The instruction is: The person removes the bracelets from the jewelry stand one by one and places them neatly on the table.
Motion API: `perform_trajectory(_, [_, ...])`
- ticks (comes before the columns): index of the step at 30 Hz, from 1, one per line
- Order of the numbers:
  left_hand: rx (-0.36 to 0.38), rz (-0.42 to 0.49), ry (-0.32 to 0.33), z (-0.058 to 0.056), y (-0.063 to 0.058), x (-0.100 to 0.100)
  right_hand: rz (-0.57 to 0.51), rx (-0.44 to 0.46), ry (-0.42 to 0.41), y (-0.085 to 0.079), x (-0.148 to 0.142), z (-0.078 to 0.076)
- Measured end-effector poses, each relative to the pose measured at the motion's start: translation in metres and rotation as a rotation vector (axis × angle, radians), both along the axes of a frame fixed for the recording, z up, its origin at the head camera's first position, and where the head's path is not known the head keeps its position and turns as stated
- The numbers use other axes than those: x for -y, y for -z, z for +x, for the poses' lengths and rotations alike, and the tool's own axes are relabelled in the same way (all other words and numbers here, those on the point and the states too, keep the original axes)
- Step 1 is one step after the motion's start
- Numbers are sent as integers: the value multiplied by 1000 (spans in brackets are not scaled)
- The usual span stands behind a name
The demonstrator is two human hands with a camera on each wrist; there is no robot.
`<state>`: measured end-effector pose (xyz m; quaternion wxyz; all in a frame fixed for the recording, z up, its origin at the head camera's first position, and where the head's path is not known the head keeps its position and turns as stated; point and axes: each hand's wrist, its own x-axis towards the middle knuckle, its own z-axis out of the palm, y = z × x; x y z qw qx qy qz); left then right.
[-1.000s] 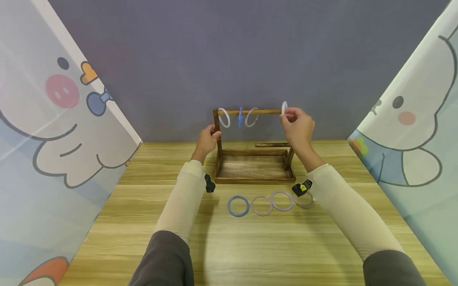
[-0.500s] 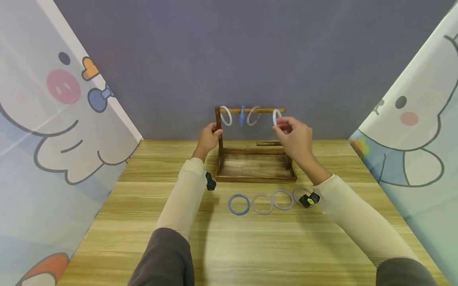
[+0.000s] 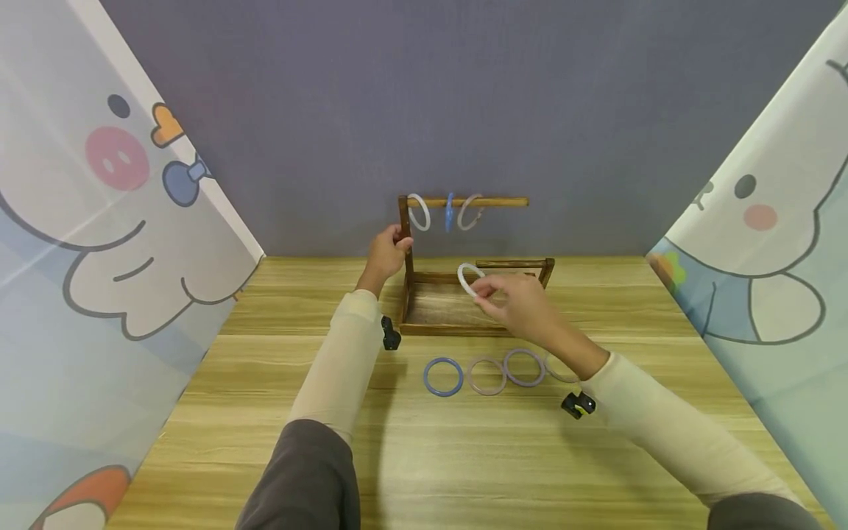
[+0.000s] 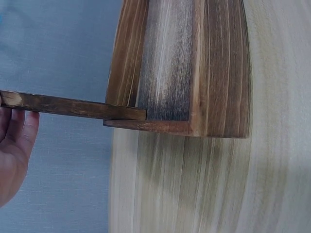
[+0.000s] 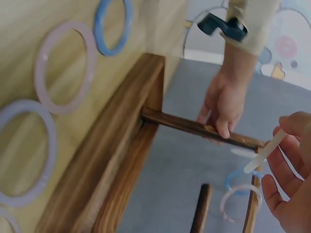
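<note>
My left hand point(image 3: 386, 256) grips the left post point(image 3: 405, 213) of a dark wooden bangle rack, thumb in front and fingers behind. My right hand point(image 3: 520, 302) pinches a white bangle point(image 3: 460, 277) between thumb and fingertips. The bangle is held tilted in the air, overlapping the rack's tray and the left end of its short lower bar point(image 3: 506, 263) in the head view. Edge-on, the same bangle point(image 5: 265, 153) shows in the right wrist view. On the upper bar point(image 3: 506, 202) hang a white bangle point(image 3: 427, 211), a blue bangle point(image 3: 449, 213) and a pinkish bangle point(image 3: 460, 216).
In front of the rack's tray point(image 3: 444, 330), a row of bangles lies on the wooden table point(image 3: 450, 456): blue point(image 3: 443, 395), pink point(image 3: 486, 394), purple point(image 3: 526, 385), and a pale one point(image 3: 556, 378) partly under my right forearm. A grey wall panel point(image 3: 424, 110) stands behind.
My right hand has carried the white bangle from the right end of the upper bar down and left to lower-bar height. The left hand keeps its hold on the post.
</note>
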<state>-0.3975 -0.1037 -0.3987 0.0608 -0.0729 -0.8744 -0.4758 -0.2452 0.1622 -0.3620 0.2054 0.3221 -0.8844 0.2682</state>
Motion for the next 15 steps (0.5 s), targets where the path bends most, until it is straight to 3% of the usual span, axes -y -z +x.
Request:
perform_trajectory(6, [27,8,-3,-1,0,-1,107,-10,-86,12,6,14])
perform_trajectory(15, [31,35,0,-1,1,0,165,-23,-200,27,14,27])
